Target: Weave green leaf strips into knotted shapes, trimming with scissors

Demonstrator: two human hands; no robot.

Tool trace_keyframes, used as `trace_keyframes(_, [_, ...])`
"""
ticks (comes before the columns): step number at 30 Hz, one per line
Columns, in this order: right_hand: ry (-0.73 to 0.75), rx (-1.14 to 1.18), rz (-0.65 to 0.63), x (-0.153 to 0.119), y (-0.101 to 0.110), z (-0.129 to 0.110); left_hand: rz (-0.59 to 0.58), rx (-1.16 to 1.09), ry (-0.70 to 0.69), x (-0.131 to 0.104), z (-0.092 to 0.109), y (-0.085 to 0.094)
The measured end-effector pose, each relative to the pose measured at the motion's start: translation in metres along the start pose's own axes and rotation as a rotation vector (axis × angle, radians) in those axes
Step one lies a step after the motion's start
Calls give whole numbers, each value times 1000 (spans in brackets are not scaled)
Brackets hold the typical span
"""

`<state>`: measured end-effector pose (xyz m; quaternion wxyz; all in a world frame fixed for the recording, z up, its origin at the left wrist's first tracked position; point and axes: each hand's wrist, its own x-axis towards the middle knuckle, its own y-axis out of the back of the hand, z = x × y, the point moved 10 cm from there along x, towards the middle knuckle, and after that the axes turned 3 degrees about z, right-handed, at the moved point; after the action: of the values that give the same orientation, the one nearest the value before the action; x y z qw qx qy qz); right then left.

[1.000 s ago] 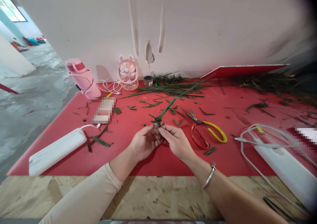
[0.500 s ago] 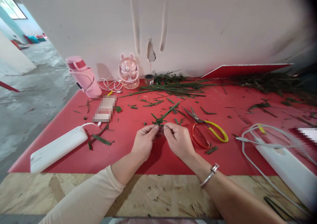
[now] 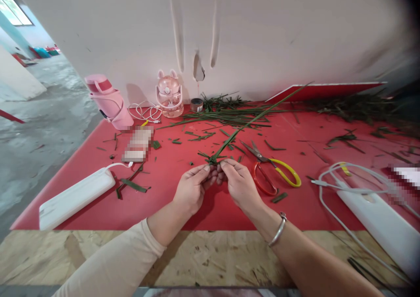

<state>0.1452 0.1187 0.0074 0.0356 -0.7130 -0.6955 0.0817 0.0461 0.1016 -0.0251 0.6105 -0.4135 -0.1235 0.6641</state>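
A small knotted piece of green leaf strips (image 3: 212, 159) is pinched between my two hands over the red table covering. One long strip runs from it up and to the right. My left hand (image 3: 194, 185) is closed on its left side, thumb on top. From the right, my right hand (image 3: 240, 182) pinches it too, with a silver bangle on that wrist. Scissors with one red and one yellow handle (image 3: 286, 172) lie just right of my right hand, blades pointing up and left.
Long green strips (image 3: 229, 115) lie by the wall beside a small round tin (image 3: 197, 105). A clear bottle (image 3: 169, 96), a pink bottle (image 3: 110, 102), a phone (image 3: 138, 144) and a white power bank (image 3: 77, 198) are left. Another white device (image 3: 377, 222) with cable lies right.
The long strip now reaches up and right as far as the red board, where it looked much shorter before. My right hand has turned slightly, and more of both hands' fingers shows beneath the knot.
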Motion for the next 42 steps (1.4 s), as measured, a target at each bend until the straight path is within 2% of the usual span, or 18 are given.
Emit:
trace_keyframes(7, [-12,149,13,0,-2,5,-29,-1,14,-5,2,-5])
trace_keyframes(11, [29,123,-4,-1,-1,1,-52,16,-16,-2,4,-5])
trace_keyframes(13, [140,-43,-39,-2,0,-10,-59,82,-107,1,13,-2])
trace_keyframes(15, [321,-303,-51,-5,0,-28,-59,223,-248,4,25,0])
trace_keyframes(18, [566,-612,-6,-12,1,-51,-61,409,-398,4,38,0])
trace_keyframes(22, [687,-720,9,-15,-1,-58,-96,359,-373,3,37,-3])
trace_keyframes(25, [634,-668,44,-11,5,-52,-141,354,-330,0,34,-7])
trace_keyframes(28, [453,-491,60,-4,12,-36,-181,367,-302,-2,31,-12])
trace_keyframes(31, [288,-302,29,0,10,-22,-221,339,-236,0,24,-13])
trace_keyframes(35, [122,-165,-20,2,2,-7,-166,235,-177,8,16,-3])
trace_keyframes(38, [69,-81,-10,4,2,-1,-118,266,-219,11,18,3])
trace_keyframes(42, [58,-17,5,4,4,1,-139,393,-326,6,24,-4])
